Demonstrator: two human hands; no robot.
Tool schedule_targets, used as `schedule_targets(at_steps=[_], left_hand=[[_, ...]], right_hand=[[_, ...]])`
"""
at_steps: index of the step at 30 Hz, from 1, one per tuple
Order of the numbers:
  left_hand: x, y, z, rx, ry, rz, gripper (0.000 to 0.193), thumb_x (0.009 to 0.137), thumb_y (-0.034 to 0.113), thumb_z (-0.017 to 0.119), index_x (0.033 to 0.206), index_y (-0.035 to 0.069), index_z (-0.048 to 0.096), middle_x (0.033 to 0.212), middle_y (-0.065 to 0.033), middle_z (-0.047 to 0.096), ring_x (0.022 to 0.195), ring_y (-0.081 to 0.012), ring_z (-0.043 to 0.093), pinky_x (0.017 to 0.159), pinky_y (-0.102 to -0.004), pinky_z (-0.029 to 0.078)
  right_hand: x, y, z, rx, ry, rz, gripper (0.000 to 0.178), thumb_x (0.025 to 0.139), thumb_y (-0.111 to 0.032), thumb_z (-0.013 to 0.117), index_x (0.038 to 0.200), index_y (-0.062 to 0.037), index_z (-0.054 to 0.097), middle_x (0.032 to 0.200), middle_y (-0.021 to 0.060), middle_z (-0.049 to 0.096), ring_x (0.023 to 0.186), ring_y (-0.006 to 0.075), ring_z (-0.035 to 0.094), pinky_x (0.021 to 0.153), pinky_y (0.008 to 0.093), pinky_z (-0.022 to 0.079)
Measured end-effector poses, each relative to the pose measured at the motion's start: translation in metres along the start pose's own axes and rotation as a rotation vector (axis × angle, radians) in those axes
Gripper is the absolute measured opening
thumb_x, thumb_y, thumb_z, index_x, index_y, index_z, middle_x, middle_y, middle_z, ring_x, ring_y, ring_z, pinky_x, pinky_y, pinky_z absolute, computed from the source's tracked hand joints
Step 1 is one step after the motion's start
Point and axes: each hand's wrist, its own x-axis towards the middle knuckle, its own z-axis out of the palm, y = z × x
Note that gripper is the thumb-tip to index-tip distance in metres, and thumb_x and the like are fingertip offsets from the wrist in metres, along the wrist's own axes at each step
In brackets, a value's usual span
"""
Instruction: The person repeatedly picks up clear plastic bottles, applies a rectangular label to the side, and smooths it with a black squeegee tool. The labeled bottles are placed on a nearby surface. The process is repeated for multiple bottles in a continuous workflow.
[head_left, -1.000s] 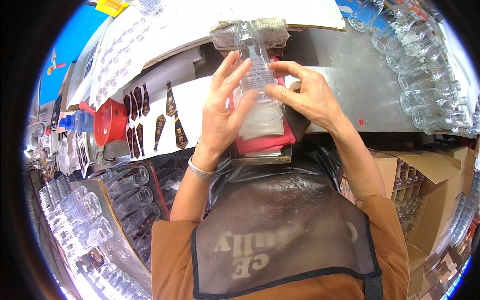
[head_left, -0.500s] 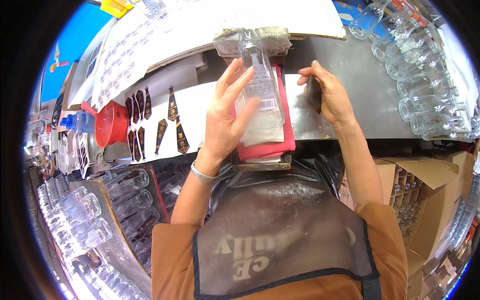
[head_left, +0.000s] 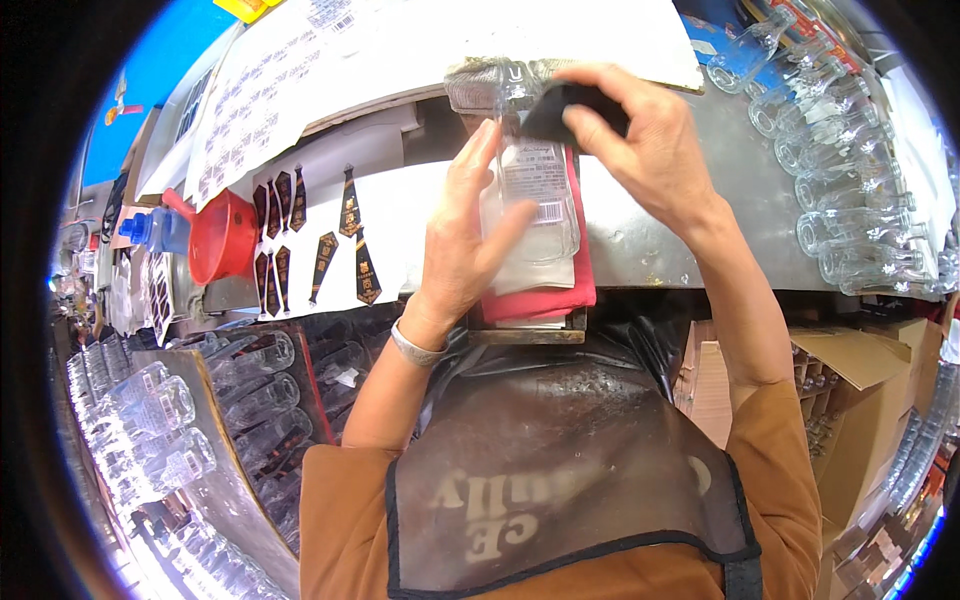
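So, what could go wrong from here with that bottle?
The clear bottle might slide or turn: its neck lies on a folded towel, and the left hand looks spread rather than clenched, though blur hides its exact contact.

The black pad in the right hand could crease or shift the printed label if dragged across it.

A wide swing of that arm might knock the crowded glass bottles on the right.
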Motion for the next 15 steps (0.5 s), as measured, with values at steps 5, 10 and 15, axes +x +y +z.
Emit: schedule_targets(at_steps=[5, 10, 15], left_hand=[[-0.018, -0.005, -0.007, 0.130, -0.062, 0.107, 0.087, 0.079, 0.020, 0.082, 0.151, -0.001, 0.038, 0.152, -0.0307, 0.040, 0.140, -0.0431, 0.043, 0.112, -0.0456, 0.040], [-0.028, -0.009, -0.004, 0.245, -0.132, 0.205, 0.099, 0.070, 0.019, 0.088, 0.153, 0.003, 0.036, 0.158, -0.0269, 0.032, 0.144, -0.0426, 0.036, 0.116, -0.0463, 0.037], [-0.028, -0.012, -0.002, 0.230, -0.132, 0.199, 0.104, 0.066, 0.015, 0.090, 0.154, 0.005, 0.036, 0.160, -0.0242, 0.030, 0.146, -0.0411, 0.034, 0.117, -0.0457, 0.036]], right_hand=[[-0.010, -0.019, -0.002, -0.076, 0.063, -0.150, 0.025, 0.087, 0.001, 0.068, 0.111, -0.0043, 0.070, 0.100, 0.0096, 0.071, 0.091, 0.0161, 0.068, 0.080, 0.0277, 0.054], [-0.034, -0.001, -0.004, 0.462, 0.172, 0.286, 0.026, 0.094, -0.006, 0.066, 0.119, -0.0028, 0.067, 0.108, 0.0037, 0.070, 0.099, 0.0088, 0.063, 0.085, 0.0245, 0.052], [-0.037, 0.000, -0.006, 0.474, 0.178, 0.371, 0.025, 0.094, -0.008, 0.066, 0.118, -0.0012, 0.067, 0.107, 0.0042, 0.071, 0.096, 0.0094, 0.064, 0.085, 0.0243, 0.053]])
